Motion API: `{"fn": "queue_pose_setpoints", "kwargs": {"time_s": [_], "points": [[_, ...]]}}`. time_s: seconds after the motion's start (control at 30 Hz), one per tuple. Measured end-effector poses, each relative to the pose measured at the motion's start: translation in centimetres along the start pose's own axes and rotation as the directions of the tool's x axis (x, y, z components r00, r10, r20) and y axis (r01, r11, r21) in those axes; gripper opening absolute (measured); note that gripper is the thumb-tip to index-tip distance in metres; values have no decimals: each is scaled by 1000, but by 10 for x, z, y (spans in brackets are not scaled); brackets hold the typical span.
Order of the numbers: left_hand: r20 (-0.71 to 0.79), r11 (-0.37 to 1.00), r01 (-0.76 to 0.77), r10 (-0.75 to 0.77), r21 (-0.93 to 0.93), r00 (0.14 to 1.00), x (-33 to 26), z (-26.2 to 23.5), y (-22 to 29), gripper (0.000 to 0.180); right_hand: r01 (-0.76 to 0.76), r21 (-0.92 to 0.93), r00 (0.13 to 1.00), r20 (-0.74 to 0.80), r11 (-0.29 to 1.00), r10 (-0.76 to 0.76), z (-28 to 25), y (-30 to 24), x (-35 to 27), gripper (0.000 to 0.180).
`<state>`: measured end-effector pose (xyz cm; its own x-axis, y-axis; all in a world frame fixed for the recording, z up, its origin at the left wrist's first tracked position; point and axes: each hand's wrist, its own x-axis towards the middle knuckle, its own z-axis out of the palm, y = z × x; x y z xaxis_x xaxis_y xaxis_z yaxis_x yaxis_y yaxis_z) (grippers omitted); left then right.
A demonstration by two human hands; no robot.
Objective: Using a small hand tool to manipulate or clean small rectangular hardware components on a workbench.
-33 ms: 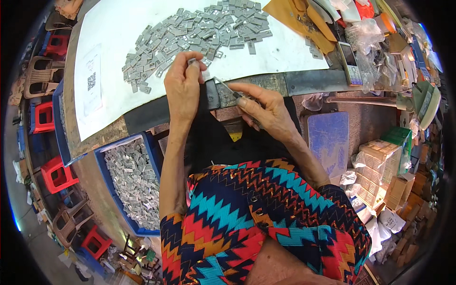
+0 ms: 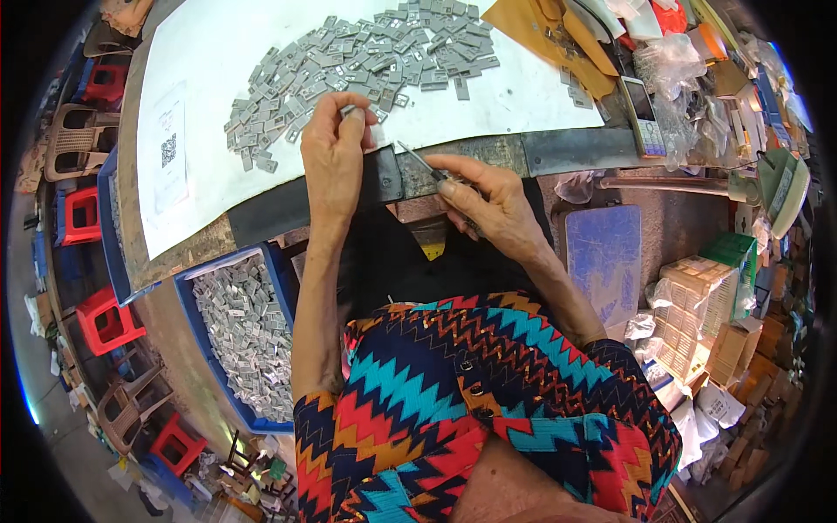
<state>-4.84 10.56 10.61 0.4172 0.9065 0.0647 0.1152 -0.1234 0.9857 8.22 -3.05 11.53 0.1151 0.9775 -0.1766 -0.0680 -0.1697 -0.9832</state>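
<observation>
White sheet (image 2: 218, 78) covers our bench; grey metal clips (image 2: 366, 61) heaped at its top. Left hand (image 2: 336, 157) at sheet's near edge pinches one clip (image 2: 349, 111). Right hand (image 2: 488, 196), just right, fingers pressed around thin tool (image 2: 418, 161).

Sheet (image 2: 218, 78) on the table (image 2: 174, 253), far and left. Heap of small metal pieces (image 2: 366, 61) on the sheet's far part. Left hand (image 2: 336, 157) at the heap's near edge; right hand (image 2: 488, 196) just right of it, holding a thin tool (image 2: 418, 161). Phone (image 2: 643, 113) right of the sheet. Crate of metal pieces (image 2: 248, 336) below the table, near left. Stacked boxes (image 2: 706, 314) at right.
</observation>
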Motion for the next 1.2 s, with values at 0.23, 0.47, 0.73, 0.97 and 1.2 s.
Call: {"fn": "queue_pose_setpoints", "kwargs": {"time_s": [0.23, 0.47, 0.73, 0.97, 1.2], "points": [[-7, 916, -89, 100, 391, 995, 21, 6, -10, 13, 3, -27, 997, -71, 1000, -5, -4, 9, -8, 32], [41, 620, -311, 410, 720, 911, 19, 30, -16, 20, 35, -82, 995, -87, 996, -42, -8, 17, -11, 32], [28, 655, -378, 479, 655, 878, 17, 26, -17, 14, 10, -47, 996, -93, 999, -14, -11, 13, -11, 32], [290, 453, 366, -230, -813, 929, -7, -1, 5, 19, 5, 54, 996, -89, 999, 0, -12, -4, -6, 29], [323, 498, 393, -223, -773, 920, -24, -9, 2, 24, 8, -32, 998, -54, 999, -9, -3, -14, -1, 29]]}}
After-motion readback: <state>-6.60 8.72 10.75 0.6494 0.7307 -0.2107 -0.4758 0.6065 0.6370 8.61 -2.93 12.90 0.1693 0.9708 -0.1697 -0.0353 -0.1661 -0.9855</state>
